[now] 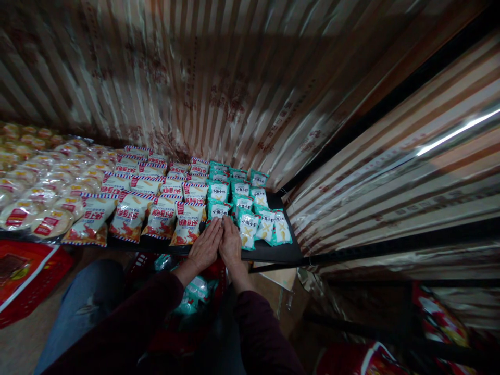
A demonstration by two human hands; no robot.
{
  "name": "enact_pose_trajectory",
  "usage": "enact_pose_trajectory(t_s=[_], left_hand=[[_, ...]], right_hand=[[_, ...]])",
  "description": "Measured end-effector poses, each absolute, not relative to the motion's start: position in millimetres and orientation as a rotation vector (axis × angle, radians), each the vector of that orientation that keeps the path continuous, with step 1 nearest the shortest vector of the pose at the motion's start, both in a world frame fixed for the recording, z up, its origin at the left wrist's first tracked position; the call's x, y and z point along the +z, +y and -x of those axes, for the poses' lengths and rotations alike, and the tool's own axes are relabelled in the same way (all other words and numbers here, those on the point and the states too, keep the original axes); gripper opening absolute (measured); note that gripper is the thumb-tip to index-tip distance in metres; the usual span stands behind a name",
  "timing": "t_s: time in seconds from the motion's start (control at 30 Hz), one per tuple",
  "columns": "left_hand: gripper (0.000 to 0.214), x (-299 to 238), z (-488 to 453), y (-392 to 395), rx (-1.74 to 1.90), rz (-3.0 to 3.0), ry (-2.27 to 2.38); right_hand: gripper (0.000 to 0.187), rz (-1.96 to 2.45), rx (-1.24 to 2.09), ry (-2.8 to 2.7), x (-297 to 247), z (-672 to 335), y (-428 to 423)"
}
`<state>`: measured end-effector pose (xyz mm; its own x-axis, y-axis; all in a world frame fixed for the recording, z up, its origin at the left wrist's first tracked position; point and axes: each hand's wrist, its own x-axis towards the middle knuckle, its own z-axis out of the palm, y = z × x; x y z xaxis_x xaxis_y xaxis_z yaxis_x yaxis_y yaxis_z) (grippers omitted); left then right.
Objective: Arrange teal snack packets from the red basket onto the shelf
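My left hand (205, 244) and my right hand (230, 244) meet side by side at the shelf's front edge. Their fingers are closed on the lower part of a small green-and-white snack packet (219, 209), whose bottom is hidden behind them. Rows of similar green packets (249, 229) stretch behind and to the right of it. Close by my left hand stands a white-and-orange snack bag (188, 221) with a red-and-blue striped top edge, one of several in rows.
Round wrapped cakes or crackers (49, 223) cover the left of the dark shelf (273, 254). Below my arms, a red basket holds more green packets (197, 291). Striped plastic sheeting (234, 78) lines the back and right side. A red bag (27, 276) is at lower left.
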<state>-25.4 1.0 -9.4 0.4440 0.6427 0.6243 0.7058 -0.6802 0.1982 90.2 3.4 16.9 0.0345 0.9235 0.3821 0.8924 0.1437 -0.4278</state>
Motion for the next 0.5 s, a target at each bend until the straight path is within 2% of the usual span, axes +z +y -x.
enact_pose_trajectory(t_s=[0.5], left_hand=[[0.052, -7.9, 25.2, 0.2, -0.932, 2.593, -1.271]], right_hand=[[0.052, 1.596, 0.282, -1.782, 4.6, -92.1, 5.5]])
